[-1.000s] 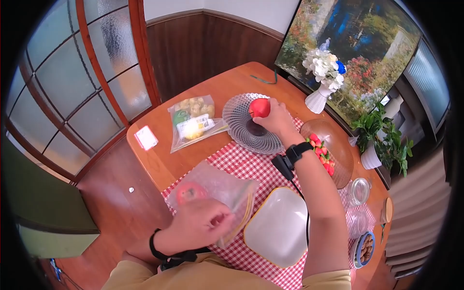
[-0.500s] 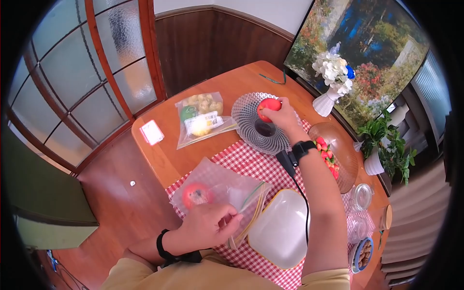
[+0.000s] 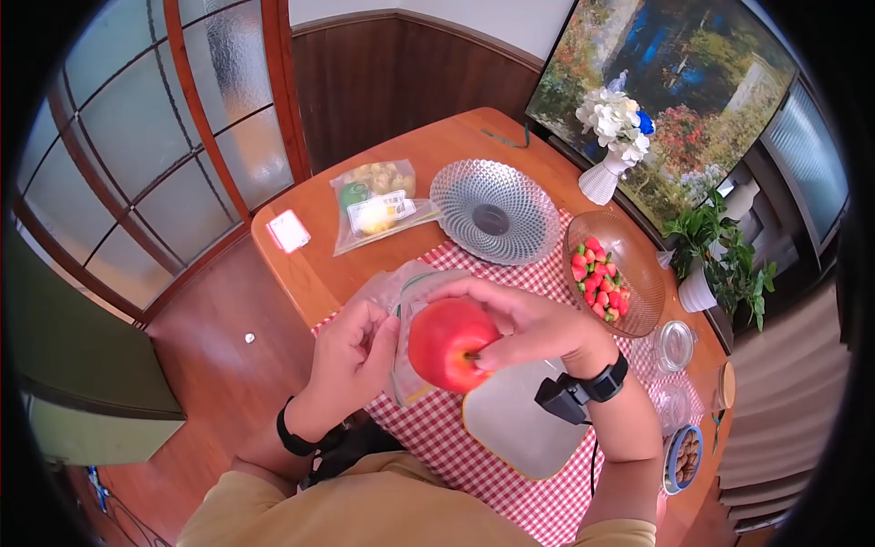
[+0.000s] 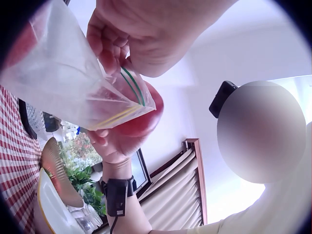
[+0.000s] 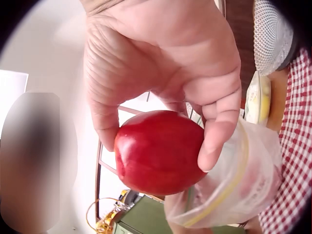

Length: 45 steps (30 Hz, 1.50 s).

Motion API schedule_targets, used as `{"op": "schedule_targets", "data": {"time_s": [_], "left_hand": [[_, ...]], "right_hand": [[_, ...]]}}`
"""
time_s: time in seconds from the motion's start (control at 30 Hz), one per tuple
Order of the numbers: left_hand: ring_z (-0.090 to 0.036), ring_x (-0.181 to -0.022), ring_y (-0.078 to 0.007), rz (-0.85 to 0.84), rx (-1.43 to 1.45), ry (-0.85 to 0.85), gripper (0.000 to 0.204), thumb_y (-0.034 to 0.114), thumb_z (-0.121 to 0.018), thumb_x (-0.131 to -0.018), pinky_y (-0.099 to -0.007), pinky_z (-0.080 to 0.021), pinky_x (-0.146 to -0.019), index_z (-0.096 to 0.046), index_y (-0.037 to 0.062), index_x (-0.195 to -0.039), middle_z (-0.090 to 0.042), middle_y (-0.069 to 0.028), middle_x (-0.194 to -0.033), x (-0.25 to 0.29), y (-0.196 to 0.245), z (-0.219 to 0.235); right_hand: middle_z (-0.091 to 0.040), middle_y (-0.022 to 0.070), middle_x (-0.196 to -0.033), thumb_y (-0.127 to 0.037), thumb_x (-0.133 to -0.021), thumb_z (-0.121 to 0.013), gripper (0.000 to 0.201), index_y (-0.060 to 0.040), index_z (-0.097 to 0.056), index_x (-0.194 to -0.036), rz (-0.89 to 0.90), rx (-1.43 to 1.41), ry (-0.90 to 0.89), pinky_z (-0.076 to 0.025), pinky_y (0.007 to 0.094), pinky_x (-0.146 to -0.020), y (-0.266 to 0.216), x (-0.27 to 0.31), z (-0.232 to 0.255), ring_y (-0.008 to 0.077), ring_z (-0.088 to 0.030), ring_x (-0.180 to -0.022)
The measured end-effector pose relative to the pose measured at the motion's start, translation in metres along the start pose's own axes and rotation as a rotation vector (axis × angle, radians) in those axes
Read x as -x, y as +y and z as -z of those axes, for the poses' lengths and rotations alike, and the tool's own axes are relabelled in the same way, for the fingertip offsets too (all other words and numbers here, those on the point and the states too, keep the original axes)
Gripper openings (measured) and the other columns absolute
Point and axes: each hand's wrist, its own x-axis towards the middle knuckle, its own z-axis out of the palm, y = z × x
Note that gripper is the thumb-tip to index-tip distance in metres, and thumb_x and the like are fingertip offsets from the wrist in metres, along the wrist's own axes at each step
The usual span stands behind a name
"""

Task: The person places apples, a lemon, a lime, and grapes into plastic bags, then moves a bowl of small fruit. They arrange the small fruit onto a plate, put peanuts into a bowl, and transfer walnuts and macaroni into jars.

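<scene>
My right hand (image 3: 538,330) grips a red apple (image 3: 447,351) between thumb and fingers, right at the mouth of a clear zip bag (image 4: 58,73). In the right wrist view the apple (image 5: 158,153) has fingertips on both its sides. My left hand (image 3: 351,360) pinches the bag's edge beside the green zip line (image 4: 134,85). The bag's yellow zip line (image 5: 219,202) stands apart from the green one. Inside the bag, another red fruit (image 4: 22,44) shows through the plastic.
A white tray (image 3: 519,433) lies on the checked cloth (image 3: 437,438). Behind are a clear glass bowl (image 3: 447,205), an amber bowl (image 3: 643,273) with strawberries (image 3: 597,278), and a filled zip bag (image 3: 378,210). Glass jars (image 3: 674,346) and a bowl of nuts (image 3: 684,460) stand right.
My right hand has lifted the apple out of the glass bowl and brought it to the bag's mouth. The left hand has raised the bag's edge.
</scene>
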Motion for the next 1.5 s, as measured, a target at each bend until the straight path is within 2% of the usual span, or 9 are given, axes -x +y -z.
{"op": "schedule_targets", "data": {"time_s": [0.2, 0.27, 0.47, 0.7, 0.9, 1.13, 1.23, 1.3, 1.5], "left_hand": [[-0.042, -0.052, -0.0003, 0.075, 0.039, -0.022, 0.017, 0.010, -0.054, -0.095, -0.0203, -0.031, -0.046, -0.051, 0.0034, -0.079, -0.049, 0.0040, -0.058, -0.005, 0.004, 0.007], [-0.043, -0.052, 0.0004, 0.121, 0.100, -0.019, 0.018, 0.011, -0.053, -0.096, -0.0197, -0.031, -0.046, -0.051, 0.0039, -0.080, -0.050, 0.0048, -0.059, -0.010, 0.017, 0.010], [-0.043, -0.050, 0.0008, 0.128, 0.160, -0.011, 0.020, 0.016, -0.051, -0.098, -0.0176, -0.033, -0.046, -0.051, 0.0061, -0.080, -0.049, 0.0062, -0.060, -0.028, 0.014, 0.024], [-0.041, -0.050, 0.0012, 0.086, 0.119, -0.212, 0.022, 0.016, -0.051, -0.098, -0.0171, -0.032, -0.046, -0.049, 0.0073, -0.078, -0.047, 0.0077, -0.061, -0.044, 0.025, 0.045], [-0.040, -0.053, 0.0015, 0.082, 0.165, -0.405, 0.021, 0.014, -0.053, -0.097, -0.0174, -0.031, -0.047, -0.050, 0.0062, -0.078, -0.048, 0.0083, -0.063, -0.044, 0.044, 0.053], [-0.046, -0.067, -0.0022, 0.017, -0.047, -0.447, 0.013, 0.017, -0.061, -0.091, -0.0199, -0.039, -0.059, -0.057, 0.0046, -0.089, -0.054, 0.0049, -0.077, -0.045, 0.048, 0.056], [-0.052, -0.083, -0.0101, -0.114, 0.069, -0.288, 0.037, 0.026, -0.078, -0.077, -0.0263, -0.044, -0.073, -0.060, 0.0047, -0.101, -0.057, -0.0017, -0.096, -0.035, 0.062, 0.059], [-0.054, -0.097, -0.0186, -0.369, -0.300, -0.531, 0.064, 0.033, -0.088, -0.059, -0.0327, -0.044, -0.081, -0.059, 0.0065, -0.109, -0.056, -0.0079, -0.111, -0.034, 0.064, 0.073], [-0.062, -0.082, -0.0196, -0.263, -0.438, -0.328, 0.027, 0.011, -0.081, -0.070, -0.0291, -0.048, -0.072, -0.062, 0.0041, -0.087, -0.063, -0.0062, -0.087, -0.023, 0.052, 0.075]], "right_hand": [[-0.059, 0.0073, -0.114, -0.008, -0.080, -0.073, 0.055, -0.0042, -0.049, -0.130, -0.084, 0.525, 0.424, -0.053, 0.0276, -0.078, 0.009, 0.000, -0.024, 0.0122, -0.062, -0.097], [-0.062, 0.0076, -0.100, -0.011, -0.080, -0.074, 0.045, -0.0042, -0.056, -0.121, 0.157, 0.859, 0.528, -0.053, 0.0246, -0.062, 0.017, 0.002, -0.027, 0.0117, -0.063, -0.075], [-0.060, 0.0123, -0.104, -0.018, -0.080, -0.072, 0.041, -0.0057, -0.057, -0.116, 0.116, 0.980, 0.576, -0.054, 0.0320, -0.067, 0.011, 0.013, -0.030, 0.0236, -0.063, -0.080], [-0.058, 0.0111, -0.112, -0.011, -0.074, -0.077, 0.067, -0.0097, -0.046, -0.133, 0.161, 1.013, 0.639, -0.053, 0.0279, -0.069, 0.019, 0.012, -0.031, 0.0169, -0.061, -0.082], [-0.051, 0.0173, -0.126, -0.007, -0.070, -0.075, 0.073, -0.0123, -0.044, -0.136, 0.338, 1.006, 0.567, -0.045, 0.0383, -0.096, 0.007, 0.010, -0.027, 0.0327, -0.051, -0.116], [-0.056, 0.0135, -0.119, -0.007, -0.069, -0.076, 0.029, -0.0080, -0.067, -0.097, 0.499, 1.215, 0.454, -0.047, 0.0399, -0.092, 0.009, 0.015, -0.019, 0.0325, -0.053, -0.113], [-0.060, 0.0114, -0.113, -0.008, -0.070, -0.077, 0.021, -0.0073, -0.067, -0.088, 0.446, 1.163, 0.511, -0.048, 0.0386, -0.088, 0.009, 0.016, -0.022, 0.0312, -0.056, -0.108], [-0.061, 0.0105, -0.109, -0.008, -0.070, -0.078, 0.021, -0.0077, -0.066, -0.086, 0.420, 1.118, 0.540, -0.049, 0.0377, -0.086, 0.010, 0.015, -0.023, 0.0301, -0.058, -0.105], [-0.063, 0.0108, -0.102, -0.009, -0.074, -0.077, 0.016, -0.0077, -0.064, -0.084, 0.466, 1.099, 0.575, -0.050, 0.0358, -0.081, 0.009, 0.011, -0.015, 0.0296, -0.062, -0.094]]}}
